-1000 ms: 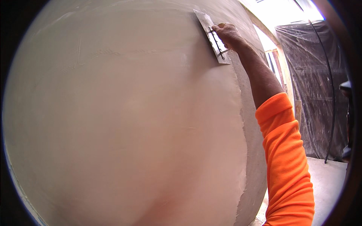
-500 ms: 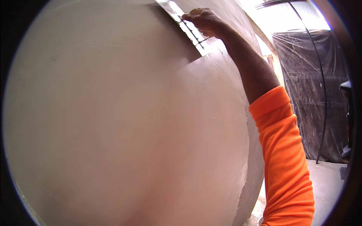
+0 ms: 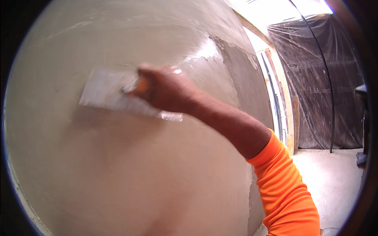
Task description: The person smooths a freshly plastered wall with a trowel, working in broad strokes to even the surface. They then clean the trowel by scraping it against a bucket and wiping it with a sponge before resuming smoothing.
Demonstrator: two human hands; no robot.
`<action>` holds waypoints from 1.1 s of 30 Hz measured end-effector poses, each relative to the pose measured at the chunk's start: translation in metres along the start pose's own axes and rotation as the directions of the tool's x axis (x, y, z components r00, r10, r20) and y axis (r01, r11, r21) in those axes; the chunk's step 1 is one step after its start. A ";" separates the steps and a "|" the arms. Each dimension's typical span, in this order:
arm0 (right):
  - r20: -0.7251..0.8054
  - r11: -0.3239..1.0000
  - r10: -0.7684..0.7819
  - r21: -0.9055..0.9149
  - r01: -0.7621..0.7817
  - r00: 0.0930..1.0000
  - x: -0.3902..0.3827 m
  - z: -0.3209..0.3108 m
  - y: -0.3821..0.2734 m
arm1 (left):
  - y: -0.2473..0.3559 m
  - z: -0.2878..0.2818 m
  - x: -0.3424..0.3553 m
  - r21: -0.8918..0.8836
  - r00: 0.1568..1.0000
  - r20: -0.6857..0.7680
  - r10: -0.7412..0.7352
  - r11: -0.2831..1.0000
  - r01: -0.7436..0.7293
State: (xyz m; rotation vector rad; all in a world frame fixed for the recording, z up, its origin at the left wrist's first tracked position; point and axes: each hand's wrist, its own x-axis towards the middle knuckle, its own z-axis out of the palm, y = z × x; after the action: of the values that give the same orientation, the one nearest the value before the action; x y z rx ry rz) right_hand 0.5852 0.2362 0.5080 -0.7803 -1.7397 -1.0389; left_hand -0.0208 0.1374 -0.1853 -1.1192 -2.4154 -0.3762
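Observation:
My right hand [image 3: 165,87] is closed around the orange handle of a plastering trowel [image 3: 106,88], its arm in an orange sleeve. The trowel's wide metal blade lies against or very near the plastered wall [image 3: 118,169], left of the hand, its long edge slanting slightly down to the right. Motion blurs both blade and fingers a little. The wall's plaster is smooth and greyish, with a wet shiny patch above and right of my hand and a few faint scratches near the blade. My left hand does not show.
Rougher, darker plaster [image 3: 236,67] with a ragged edge runs down the wall's right side. Beyond it stand a timber-edged opening [image 3: 289,118] and dark plastic sheeting [image 3: 315,86], with a black cable [image 3: 328,78] hanging before it. Pale floor [image 3: 327,185] lies at lower right.
My right hand has swept the trowel down and left across the wall. The blade has turned from a steep slant to nearly level, and the view has shifted slightly.

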 end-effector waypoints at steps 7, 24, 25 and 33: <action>-0.310 0.861 0.497 0.055 -0.506 0.811 -0.016 -0.045 0.215 | 0.017 -0.004 0.015 0.006 1.000 0.011 0.021 1.000 -0.021; -0.067 0.793 0.602 0.166 -0.586 0.796 -0.013 -0.047 0.172 | -0.044 -0.030 -0.119 0.029 0.989 0.106 -0.100 0.995 0.098; -0.077 0.843 0.532 0.140 -0.520 0.843 -0.007 -0.051 0.152 | -0.056 -0.036 -0.140 0.033 0.986 0.117 -0.121 0.992 0.118; -0.050 0.961 0.271 0.065 -0.267 0.961 0.032 -0.046 -0.033 | -0.119 -0.047 -0.208 0.016 0.970 0.172 -0.174 0.985 0.174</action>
State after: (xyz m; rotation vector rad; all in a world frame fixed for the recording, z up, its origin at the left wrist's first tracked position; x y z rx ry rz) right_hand 0.5642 0.1823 0.5374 -0.9123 -1.5551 -0.8162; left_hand 0.0195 -0.0927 -0.2557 -0.9771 -2.6764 -0.3458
